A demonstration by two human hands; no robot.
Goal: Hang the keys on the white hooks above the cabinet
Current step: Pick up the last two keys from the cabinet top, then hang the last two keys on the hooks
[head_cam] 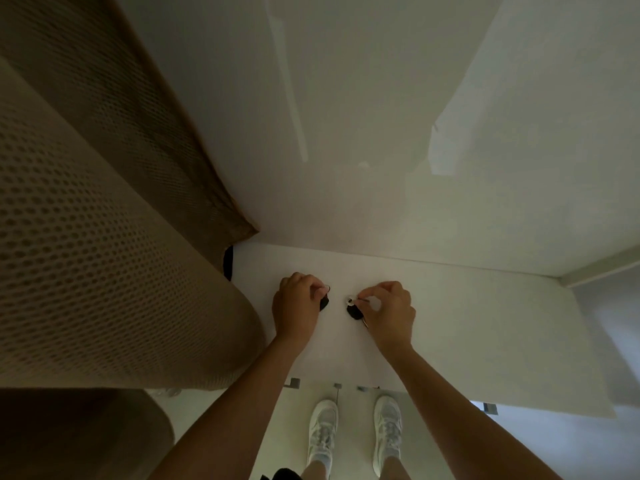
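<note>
Your left hand (296, 306) was closed around a black key (324, 303), and your right hand (389, 311) pinched another black key (354, 310) by its ring. Both hands were low over the white tabletop (485, 334), near its back edge at the wall (346, 133). A beige mesh curtain (86, 237) crowded the left side; the right side stayed open.
</note>
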